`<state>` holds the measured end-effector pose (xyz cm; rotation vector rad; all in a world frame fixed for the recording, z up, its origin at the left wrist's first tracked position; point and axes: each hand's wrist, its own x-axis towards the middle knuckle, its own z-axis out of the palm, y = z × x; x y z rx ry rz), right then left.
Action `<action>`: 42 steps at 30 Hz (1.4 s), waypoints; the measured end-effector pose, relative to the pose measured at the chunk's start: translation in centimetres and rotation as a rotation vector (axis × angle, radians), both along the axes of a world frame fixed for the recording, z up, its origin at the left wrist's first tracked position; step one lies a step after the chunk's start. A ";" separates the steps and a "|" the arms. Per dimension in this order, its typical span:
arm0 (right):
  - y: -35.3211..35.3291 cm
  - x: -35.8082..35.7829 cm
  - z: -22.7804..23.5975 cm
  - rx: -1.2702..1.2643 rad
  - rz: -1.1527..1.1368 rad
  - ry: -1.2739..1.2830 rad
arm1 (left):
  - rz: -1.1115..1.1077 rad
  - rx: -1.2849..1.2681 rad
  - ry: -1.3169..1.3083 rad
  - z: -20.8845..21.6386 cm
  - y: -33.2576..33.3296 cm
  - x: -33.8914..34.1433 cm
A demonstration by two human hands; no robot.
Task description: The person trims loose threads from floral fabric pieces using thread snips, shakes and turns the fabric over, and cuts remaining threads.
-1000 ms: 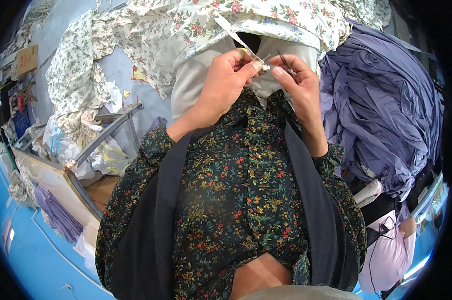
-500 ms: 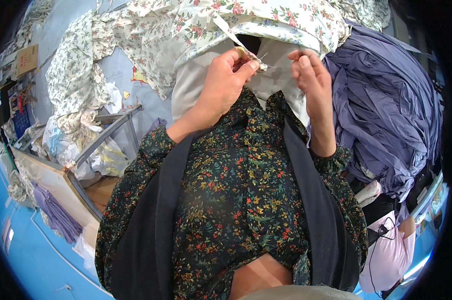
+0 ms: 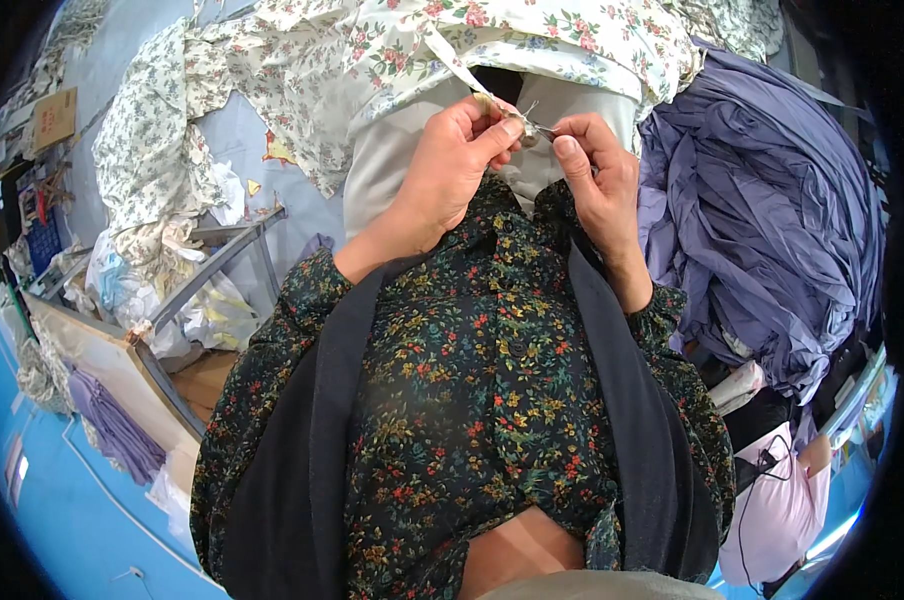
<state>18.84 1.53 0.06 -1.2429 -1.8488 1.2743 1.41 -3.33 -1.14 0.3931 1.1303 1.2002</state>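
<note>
My left hand (image 3: 452, 160) is raised in front of my chest and pinches a small metal thread snip (image 3: 524, 122) between thumb and fingers. My right hand (image 3: 597, 170) meets it fingertip to fingertip, pinching a thin thread or the tip of the same small piece; which one is too small to tell. A narrow strip of white floral fabric (image 3: 452, 60) runs up from my left hand to the big floral cloth (image 3: 472, 30) just beyond. Under that cloth lies a plain grey-white fabric (image 3: 392, 150).
A heap of purple-blue fabric (image 3: 762, 210) fills the right side. More floral cloth (image 3: 152, 150) hangs at the left over a metal frame (image 3: 212, 265) with plastic bags below. A pink bag (image 3: 782, 500) with a black cable sits at lower right on the blue floor (image 3: 32, 470).
My right hand, which had drawn away to the right half a second ago, has come back to meet my left hand at the snip.
</note>
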 end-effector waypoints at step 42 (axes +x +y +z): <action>0.1 0.5 -2.1 -0.788 -0.064 0.536 | -0.053 -0.028 0.084 0.0 0.4 -0.5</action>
